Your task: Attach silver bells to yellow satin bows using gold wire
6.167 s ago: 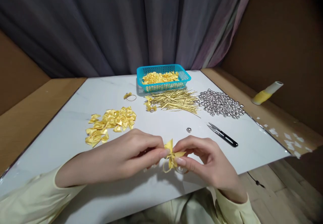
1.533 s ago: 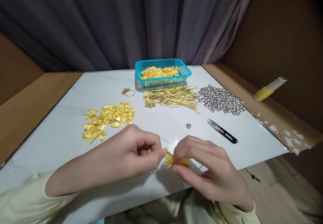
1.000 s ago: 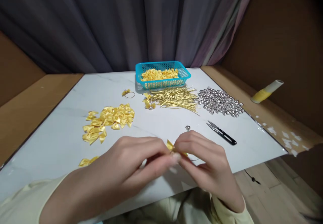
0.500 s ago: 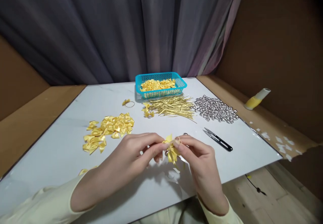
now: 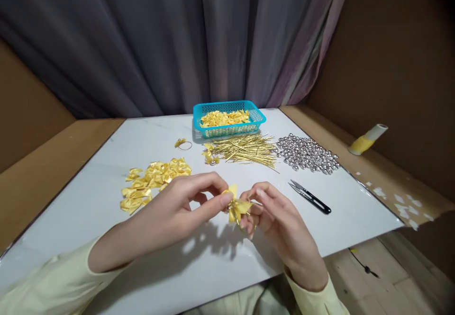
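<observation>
We pinch a splayed yellow ribbon cluster (image 5: 241, 207) in our left hand (image 5: 188, 207). Gold wire (image 5: 235, 214) slants down its front.

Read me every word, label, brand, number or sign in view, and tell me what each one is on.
None: no text can be read anywhere in this picture.
Scissors, tube and basket: no readable marking; any fine print would be too small to make out.
Yellow bow in the left hand: no lettering seen.
</observation>
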### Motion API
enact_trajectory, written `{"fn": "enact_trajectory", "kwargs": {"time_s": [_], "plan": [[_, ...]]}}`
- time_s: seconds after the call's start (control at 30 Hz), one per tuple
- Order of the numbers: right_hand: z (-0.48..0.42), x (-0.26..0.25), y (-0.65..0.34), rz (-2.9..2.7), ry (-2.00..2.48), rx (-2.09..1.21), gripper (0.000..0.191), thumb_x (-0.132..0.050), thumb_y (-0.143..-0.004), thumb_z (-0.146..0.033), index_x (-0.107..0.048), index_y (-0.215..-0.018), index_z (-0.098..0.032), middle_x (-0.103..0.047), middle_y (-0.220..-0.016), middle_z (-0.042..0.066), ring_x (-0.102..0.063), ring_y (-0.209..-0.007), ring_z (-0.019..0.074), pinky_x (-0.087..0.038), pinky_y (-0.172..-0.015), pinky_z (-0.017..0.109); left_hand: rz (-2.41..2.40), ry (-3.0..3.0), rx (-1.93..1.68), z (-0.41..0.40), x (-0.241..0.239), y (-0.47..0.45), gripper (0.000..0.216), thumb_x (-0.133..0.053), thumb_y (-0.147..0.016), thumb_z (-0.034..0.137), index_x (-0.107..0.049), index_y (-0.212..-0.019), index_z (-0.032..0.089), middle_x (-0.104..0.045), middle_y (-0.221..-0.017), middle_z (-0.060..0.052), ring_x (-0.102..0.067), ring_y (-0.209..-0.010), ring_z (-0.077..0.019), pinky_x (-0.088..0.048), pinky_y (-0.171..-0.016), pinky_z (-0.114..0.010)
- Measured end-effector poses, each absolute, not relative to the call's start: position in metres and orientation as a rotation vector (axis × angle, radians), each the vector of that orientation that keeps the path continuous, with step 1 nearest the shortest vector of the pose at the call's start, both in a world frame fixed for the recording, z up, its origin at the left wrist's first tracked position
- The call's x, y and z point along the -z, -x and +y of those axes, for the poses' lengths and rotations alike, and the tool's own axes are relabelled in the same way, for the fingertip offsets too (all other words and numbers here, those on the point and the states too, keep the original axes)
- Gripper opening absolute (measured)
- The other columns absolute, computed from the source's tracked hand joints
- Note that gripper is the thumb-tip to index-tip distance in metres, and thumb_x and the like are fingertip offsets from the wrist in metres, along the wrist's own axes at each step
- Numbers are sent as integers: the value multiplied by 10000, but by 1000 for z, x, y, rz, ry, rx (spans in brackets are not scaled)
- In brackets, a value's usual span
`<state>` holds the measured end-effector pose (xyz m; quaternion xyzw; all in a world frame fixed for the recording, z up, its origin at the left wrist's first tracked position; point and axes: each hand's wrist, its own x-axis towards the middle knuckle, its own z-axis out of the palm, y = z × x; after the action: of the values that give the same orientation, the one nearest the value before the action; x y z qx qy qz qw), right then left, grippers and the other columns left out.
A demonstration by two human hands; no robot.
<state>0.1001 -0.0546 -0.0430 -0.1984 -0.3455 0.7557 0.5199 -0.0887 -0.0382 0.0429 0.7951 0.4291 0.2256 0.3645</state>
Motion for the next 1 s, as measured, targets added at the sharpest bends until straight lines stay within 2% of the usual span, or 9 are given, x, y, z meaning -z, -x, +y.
{"fn": "enact_trajectory", "kwargs": {"time_s": [0.17, 0.23, 0.3, 0.4, 0.5, 0.67, 0.73, 0.9, 1.0], "plan": [[-61, 46, -98, -1156, 682, -1529, 128, -719, -864, -278, -658, -974, -256, -702, -804, -40, -669, -731, 81, -525, -687, 179, 1125, -2044, -685, -38, -36, 88, 167, -520, -960, 284, -624, -859, 201, -653, -905, 10, -613, -847, -122, -475, -754, -227], [-63, 46, -98, -1279, 764, -1400, 56, -680, -891, -282, -673, -924, -237, -711, -763, -30, -665, -697, 93, -526, -685, 197, 1097, -1988, -720, -39, -36, 87, 199, -500, -964, 287, -604, -824, 192, -643, -884, 2, -608, -823, -125, -473, -745, -241], [-64, 44, -100, -1395, 823, -1282, 87, -643, -912, -284, -685, -873, -219, -712, -729, -20, -656, -655, 101, -523, -665, 212, 1081, -1909, -742, -41, -37, 87, 213, -500, -956, 287, -589, -792, 185, -647, -863, -3, -606, -788, -125, -475, -725, -245], [-68, 40, -105, -1471, 899, -1137, 56, -639, -912, -260, -686, -924, -230, -725, -722, -28, -662, -649, 101, -515, -655, 204, 1132, -1836, -754, -42, -40, 85, 211, -542, -917, 267, -560, -725, 180, -625, -771, 14, -580, -715, -110, -462, -663, -223], [-74, 35, -110, -1443, 897, -1093, 123, -650, -907, -230, -649, -1022, -274, -732, -698, -61, -682, -656, 95, -515, -671, 193, 1174, -1829, -756, -42, -41, 85, 199, -568, -885, 223, -541, -693, 179, -582, -701, 41, -543, -653, -85, -434, -605, -192], [-84, 32, -114, -1353, 844, -1073, 149, -672, -890, -196, -625, -991, -294, -720, -642, -84, -657, -579, 87, -497, -641, 197, 1181, -1832, -716, -42, -38, 86, 157, -576, -870, 194, -564, -715, 178, -564, -686, 50, -534, -634, -81, -431, -582, -186], [-84, 32, -116, -1345, 832, -1084, 151, -670, -891, -189, -619, -989, -292, -722, -639, -79, -660, -571, 93, -494, -615, 200, 1178, -1850, -691, -42, -36, 88, 155, -579, -872, 191, -570, -718, 180, -579, -694, 45, -549, -644, -87, -441, -598, -193], [-81, 34, -119, -1381, 823, -1085, 176, -660, -897, -170, -606, -1006, -297, -719, -646, -82, -672, -575, 90, -496, -615, 191, 1143, -1944, -709, -39, -37, 89, 194, -572, -909, 238, -558, -720, 197, -648, -811, 21, -605, -805, -123, -457, -753, -235], [-82, 34, -119, -1342, 847, -1069, 166, -669, -887, -171, -618, -988, -292, -706, -627, -85, -659, -559, 85, -479, -601, 189, 1135, -1971, -710, -36, -38, 88, 193, -555, -909, 202, -546, -717, 201, -605, -776, 40, -562, -758, -108, -434, -710, -228]]}}
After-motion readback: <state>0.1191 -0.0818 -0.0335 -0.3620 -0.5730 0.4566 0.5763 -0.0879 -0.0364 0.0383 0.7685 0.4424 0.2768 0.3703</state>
